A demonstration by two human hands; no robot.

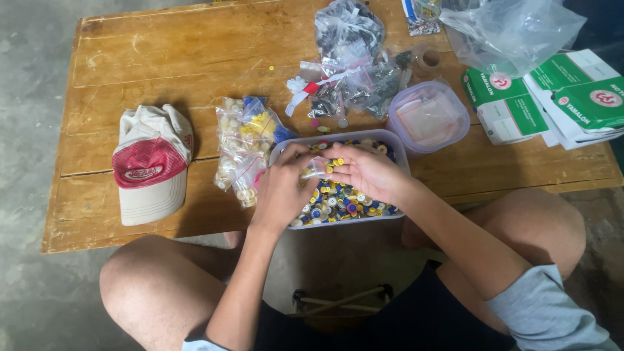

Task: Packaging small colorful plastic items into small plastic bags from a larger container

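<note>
A clear plastic tub [396,144] full of mixed coloured buttons [338,205] sits at the near edge of a wooden table [162,58]. Both hands hover over it. My left hand [283,185] and my right hand [367,170] together pinch a small clear plastic bag [317,168] between their fingertips, just above the buttons. The bag seems to hold a few yellow buttons.
Small bags of cream, yellow and blue buttons [244,146] lie left of the tub. A red-and-beige cap [151,162] is further left. Behind are bags of dark buttons [354,65], a lidded clear container [429,117], green-and-white boxes [552,97] and a large clear bag [513,26].
</note>
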